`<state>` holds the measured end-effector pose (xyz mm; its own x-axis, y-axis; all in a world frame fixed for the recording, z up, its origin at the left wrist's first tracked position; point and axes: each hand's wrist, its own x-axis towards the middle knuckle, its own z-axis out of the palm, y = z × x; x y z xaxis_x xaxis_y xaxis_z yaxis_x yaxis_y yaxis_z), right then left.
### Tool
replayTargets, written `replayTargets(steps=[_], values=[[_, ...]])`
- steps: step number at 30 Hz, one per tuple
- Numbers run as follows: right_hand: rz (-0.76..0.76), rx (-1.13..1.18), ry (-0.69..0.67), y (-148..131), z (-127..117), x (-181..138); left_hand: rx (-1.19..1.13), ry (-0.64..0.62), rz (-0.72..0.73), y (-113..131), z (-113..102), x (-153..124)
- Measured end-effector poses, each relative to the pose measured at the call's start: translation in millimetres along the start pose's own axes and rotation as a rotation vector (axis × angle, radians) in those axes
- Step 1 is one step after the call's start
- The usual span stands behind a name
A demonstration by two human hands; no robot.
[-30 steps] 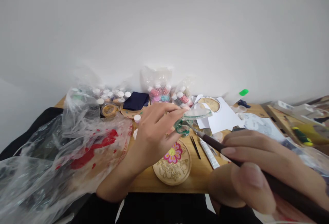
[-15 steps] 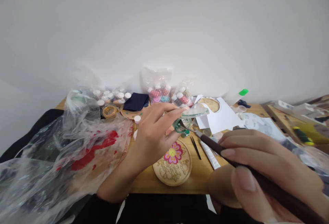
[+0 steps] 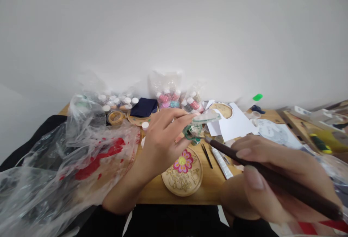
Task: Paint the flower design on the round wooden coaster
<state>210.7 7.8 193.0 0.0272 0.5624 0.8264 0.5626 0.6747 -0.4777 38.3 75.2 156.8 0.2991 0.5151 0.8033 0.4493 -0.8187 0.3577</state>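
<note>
Between thumb and fingers, my left hand grips a small clear jar with greenish stuff on its walls; its clear round lid stands flipped up. My right hand is closed around a dark-handled tool with a thin metal end, which reaches into the jar's mouth. The exact shape of the tip is hard to make out. Below the jar lies a round wooden plaque with a pink and yellow flower and gold raised outlines. My left fingers cover part of the plaque's upper edge.
Crumpled clear plastic with red marks covers the left side. Bags of small white-capped jars stand along the wall. White paper sheets, a white paint tube and a thin black brush lie to the right.
The tool in my right hand has tilted flatter, its rear end now showing at the right. Its tip stays at the jar. My left hand and the jar hold nearly still.
</note>
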Motion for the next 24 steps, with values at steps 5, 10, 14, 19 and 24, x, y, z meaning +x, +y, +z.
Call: replayTargets(steps=[5,10,14,19,24], values=[[-0.096,-0.039,-0.138,8,-15,4,-0.01,-0.002,-0.003,0,0,1],[-0.135,-0.086,-0.185,6,-20,11,-0.013,-0.004,-0.015,1,0,1],[-0.128,-0.081,-0.197,5,-18,13,0.001,0.001,0.003,1,0,1],[-0.155,-0.052,-0.212,6,-17,12,-0.001,-0.01,0.002,1,0,2],[-0.124,-0.039,-0.04,7,-10,10,-0.002,-0.005,0.011,1,1,3]])
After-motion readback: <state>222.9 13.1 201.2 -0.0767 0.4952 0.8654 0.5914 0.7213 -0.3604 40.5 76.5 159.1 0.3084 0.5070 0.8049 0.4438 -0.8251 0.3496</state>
